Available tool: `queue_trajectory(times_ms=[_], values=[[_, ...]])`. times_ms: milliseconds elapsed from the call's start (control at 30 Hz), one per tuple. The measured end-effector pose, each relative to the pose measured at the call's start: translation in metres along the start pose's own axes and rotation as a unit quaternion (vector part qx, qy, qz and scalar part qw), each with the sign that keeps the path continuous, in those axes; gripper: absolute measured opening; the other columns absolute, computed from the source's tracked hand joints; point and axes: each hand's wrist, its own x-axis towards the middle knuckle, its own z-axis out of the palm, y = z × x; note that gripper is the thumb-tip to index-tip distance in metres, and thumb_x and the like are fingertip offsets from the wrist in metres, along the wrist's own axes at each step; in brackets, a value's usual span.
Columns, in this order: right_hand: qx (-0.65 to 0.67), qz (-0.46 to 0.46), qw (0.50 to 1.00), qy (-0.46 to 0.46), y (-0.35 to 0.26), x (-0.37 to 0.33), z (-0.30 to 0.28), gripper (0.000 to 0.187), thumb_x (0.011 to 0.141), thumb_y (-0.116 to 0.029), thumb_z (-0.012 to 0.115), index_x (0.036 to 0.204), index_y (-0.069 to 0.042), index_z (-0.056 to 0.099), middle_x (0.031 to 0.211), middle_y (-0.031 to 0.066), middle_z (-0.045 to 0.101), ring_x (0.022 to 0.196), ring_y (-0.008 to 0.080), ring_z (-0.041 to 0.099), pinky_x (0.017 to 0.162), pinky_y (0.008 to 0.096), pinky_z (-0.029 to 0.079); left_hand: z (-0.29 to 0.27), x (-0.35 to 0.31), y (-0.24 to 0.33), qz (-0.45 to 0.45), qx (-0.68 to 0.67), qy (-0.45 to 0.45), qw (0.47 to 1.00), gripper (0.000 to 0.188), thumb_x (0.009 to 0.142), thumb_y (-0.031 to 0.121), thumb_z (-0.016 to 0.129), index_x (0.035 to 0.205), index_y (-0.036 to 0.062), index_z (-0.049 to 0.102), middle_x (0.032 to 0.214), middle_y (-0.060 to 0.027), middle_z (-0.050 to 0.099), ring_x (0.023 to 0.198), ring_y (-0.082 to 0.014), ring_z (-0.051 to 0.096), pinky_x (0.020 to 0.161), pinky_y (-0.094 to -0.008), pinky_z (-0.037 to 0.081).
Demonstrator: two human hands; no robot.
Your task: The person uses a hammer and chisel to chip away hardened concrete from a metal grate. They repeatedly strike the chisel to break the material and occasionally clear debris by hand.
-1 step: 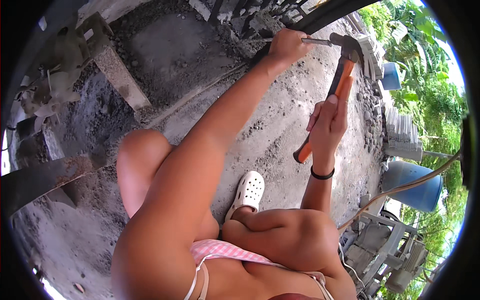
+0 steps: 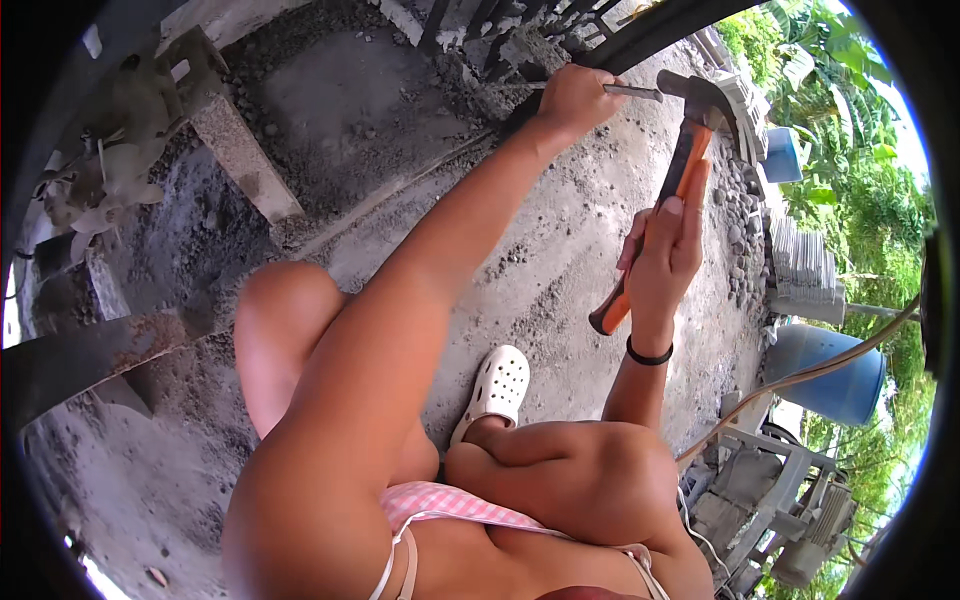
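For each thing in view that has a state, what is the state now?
Left hand: closed around a thin metal rod.
Metal rod: held level, tip toward the hammer head.
Right hand: closed around the hammer handle.
Hammer: raised, head near the rod's end.
Blue barrel: standing upright.
White clog: on the foot.

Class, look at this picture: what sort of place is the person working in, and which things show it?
Probably an outdoor yard or small building site: bare concrete ground strewn with gravel, green trees beyond, and a blue barrel. The right hand holds a hammer; the left hand steadies a chisel.
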Motion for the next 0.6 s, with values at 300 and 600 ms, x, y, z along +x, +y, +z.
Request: queue_trajectory(times_ms=[300, 600], values=[[-0.028, -0.068, 0.997, -0.012, 0.014, -0.014, 0.006, 0.05, 0.101, -0.014, 0.035, 0.149, -0.01, 0.021, 0.06, -0.0002, 0.046, 0.049, 0.0046, 0.04, 0.044, 0.0207, 0.036, -0.01, 0.004, -0.005, -0.007, 0.003, 0.073, 0.997, 0.025, 0.073, 0.032, 0.068, 0.081, 0.009, 0.071, 0.069, -0.0176, 0.063, 0.068, -0.0361, 0.062, 0.062, -0.0396, 0.051], [0.019, -0.193, 0.979, 0.066, 0.008, -0.022, 0.005, 0.053, 0.102, -0.02, 0.038, 0.149, -0.01, 0.016, 0.064, 0.0021, 0.049, 0.05, 0.006, 0.041, 0.045, 0.0212, 0.038, -0.015, -0.004, -0.003, -0.014, -0.028, 0.041, 0.999, 0.028, 0.075, 0.033, 0.068, 0.078, 0.0047, 0.068, 0.067, -0.0205, 0.059, 0.065, -0.0396, 0.058, 0.055, -0.04, 0.047]])
